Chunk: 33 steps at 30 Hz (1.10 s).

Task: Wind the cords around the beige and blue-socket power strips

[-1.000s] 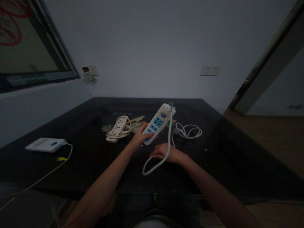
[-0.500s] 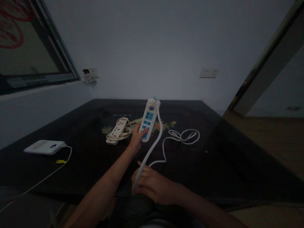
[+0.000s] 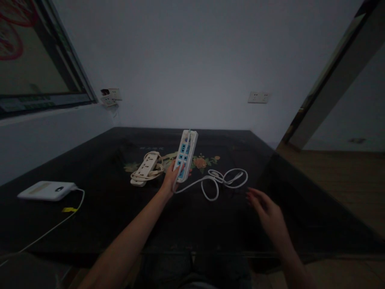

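Note:
My left hand [image 3: 171,177] is closed around the lower end of a white power strip [image 3: 190,157] with blue sockets, held tilted up above the table. Its white cord [image 3: 212,180] runs down over the strip's face, past my left thumb, and out to the right, where it lies in loose loops on the dark tabletop. Just right of these loops hovers my right hand [image 3: 266,206], fingers partly bent and apart from the cord, with nothing visible in them. To the left of the held strip lies a second, cream power strip [image 3: 148,166] with its cord wrapped around it.
A white box-like device [image 3: 49,190] with a thin cable and a yellow tag [image 3: 69,209] rests on the left of the dark table [image 3: 120,224]. Wall sockets [image 3: 258,97] sit behind the table, with loose-hanging ones [image 3: 110,98] by the window. A floral print decorates the tabletop.
My right hand has let go of the cord and moved right, beyond the loops. The cord now lies across the strip's face and loops on the table. My left hand keeps its hold.

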Each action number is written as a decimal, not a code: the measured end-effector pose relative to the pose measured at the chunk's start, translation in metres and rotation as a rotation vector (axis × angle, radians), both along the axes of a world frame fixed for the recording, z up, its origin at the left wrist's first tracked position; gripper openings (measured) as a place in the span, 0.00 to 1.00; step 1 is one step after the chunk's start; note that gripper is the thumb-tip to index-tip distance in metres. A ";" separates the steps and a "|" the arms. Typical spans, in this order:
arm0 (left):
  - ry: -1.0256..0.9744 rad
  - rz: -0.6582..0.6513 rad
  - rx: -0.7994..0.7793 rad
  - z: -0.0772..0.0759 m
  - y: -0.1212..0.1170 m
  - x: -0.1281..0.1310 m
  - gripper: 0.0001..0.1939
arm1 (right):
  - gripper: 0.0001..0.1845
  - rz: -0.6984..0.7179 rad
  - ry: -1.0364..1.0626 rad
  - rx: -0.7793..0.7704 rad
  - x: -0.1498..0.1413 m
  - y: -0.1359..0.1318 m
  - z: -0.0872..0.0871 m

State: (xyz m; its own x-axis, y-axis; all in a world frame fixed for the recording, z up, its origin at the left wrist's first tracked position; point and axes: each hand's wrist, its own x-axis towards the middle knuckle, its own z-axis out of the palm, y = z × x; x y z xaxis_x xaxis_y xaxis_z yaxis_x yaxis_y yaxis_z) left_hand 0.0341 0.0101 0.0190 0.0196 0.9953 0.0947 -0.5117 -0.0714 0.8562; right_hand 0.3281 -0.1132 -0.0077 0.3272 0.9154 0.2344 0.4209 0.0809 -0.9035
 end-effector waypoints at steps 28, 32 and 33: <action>0.038 -0.409 -0.061 0.005 -0.021 0.004 0.33 | 0.13 0.216 0.148 0.476 0.000 0.171 0.124; 0.037 -0.431 -0.028 0.007 -0.024 0.002 0.32 | 0.12 0.180 0.157 0.687 0.007 0.170 0.175; 0.037 -0.438 -0.019 0.008 -0.024 0.002 0.31 | 0.12 0.178 0.149 0.704 0.007 0.170 0.186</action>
State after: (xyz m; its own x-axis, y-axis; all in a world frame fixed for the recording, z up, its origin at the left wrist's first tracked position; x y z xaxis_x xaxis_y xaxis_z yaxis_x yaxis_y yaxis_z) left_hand 0.0360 -0.0141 0.0269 0.4435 0.8937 0.0681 -0.4591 0.1613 0.8736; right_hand 0.3354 0.0569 0.1786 0.2619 0.6069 0.7504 0.2245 0.7179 -0.6589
